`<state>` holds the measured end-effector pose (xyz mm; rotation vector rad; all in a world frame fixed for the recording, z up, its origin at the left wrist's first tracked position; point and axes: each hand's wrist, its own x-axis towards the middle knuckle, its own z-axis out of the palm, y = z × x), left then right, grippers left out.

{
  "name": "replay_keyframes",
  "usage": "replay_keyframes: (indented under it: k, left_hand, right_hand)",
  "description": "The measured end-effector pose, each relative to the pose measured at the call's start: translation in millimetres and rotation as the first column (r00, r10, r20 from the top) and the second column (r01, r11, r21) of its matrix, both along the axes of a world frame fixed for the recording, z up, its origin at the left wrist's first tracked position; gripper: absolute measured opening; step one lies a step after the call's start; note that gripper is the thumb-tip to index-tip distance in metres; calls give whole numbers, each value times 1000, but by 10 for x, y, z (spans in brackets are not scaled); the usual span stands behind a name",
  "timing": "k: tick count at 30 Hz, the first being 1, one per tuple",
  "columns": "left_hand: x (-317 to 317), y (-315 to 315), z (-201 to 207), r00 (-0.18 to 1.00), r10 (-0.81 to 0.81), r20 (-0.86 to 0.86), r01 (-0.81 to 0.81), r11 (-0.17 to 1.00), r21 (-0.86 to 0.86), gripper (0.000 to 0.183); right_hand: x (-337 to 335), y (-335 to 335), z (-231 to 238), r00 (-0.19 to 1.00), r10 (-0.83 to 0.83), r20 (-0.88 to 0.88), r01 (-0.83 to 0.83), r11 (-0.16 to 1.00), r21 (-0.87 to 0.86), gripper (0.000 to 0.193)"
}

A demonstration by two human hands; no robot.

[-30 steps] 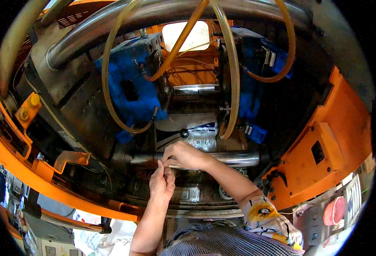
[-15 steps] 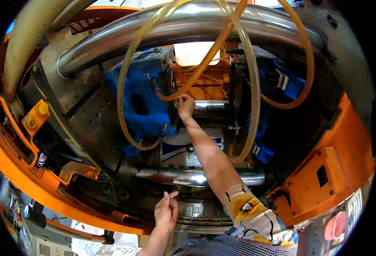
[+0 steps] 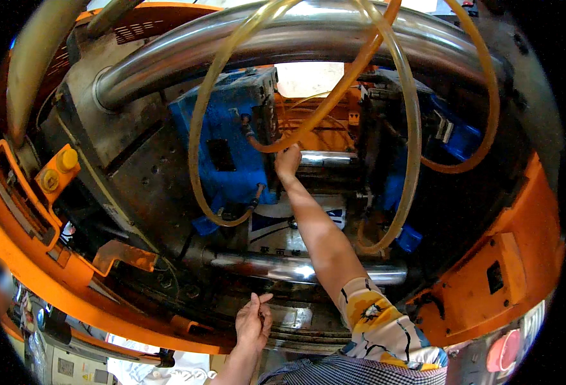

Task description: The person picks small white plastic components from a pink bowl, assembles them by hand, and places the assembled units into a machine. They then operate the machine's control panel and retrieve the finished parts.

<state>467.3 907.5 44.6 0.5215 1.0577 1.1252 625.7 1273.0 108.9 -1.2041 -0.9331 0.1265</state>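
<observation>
My right arm, in a flowered sleeve, reaches into the machine between two blue mould blocks. My right hand (image 3: 288,160) is at the inner face of the left blue mould block (image 3: 215,138), just under an amber hose (image 3: 334,96). Its fingers are bent and closed; whatever they hold is hidden. Lower down, my left hand (image 3: 252,324) is held in front of the machine's near edge, below a polished steel bar (image 3: 263,264). One finger points out to the right, the others are loosely bent, and I see nothing held there. The right blue mould block (image 3: 395,176) stands across the gap.
Clear looped hoses (image 3: 413,141) hang in front of the blocks. A thick steel bar (image 3: 296,32) crosses above. Orange guards (image 3: 482,282) frame the opening, with yellow buttons (image 3: 68,159) at left. A pink basin (image 3: 502,351) and white material (image 3: 161,372) lie outside.
The view has shifted a little, so the machine appears farther right. My right hand remains beside the left block, its fingers now more hidden. My left hand has hardly moved.
</observation>
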Motion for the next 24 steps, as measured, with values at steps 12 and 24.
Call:
replay_keyframes:
  k: [12,24]
  left_hand:
    - [-32,-21,-183,963,157,218,-170,985,41,35]
    - [-8,59,-42,750,-34,660,-93,983,157,59]
  right_hand:
    - [23,137,-160,962,254,97,-249,967,-60,34]
    - [-98,-2829,184,120,919,375,-748,332,-575,18]
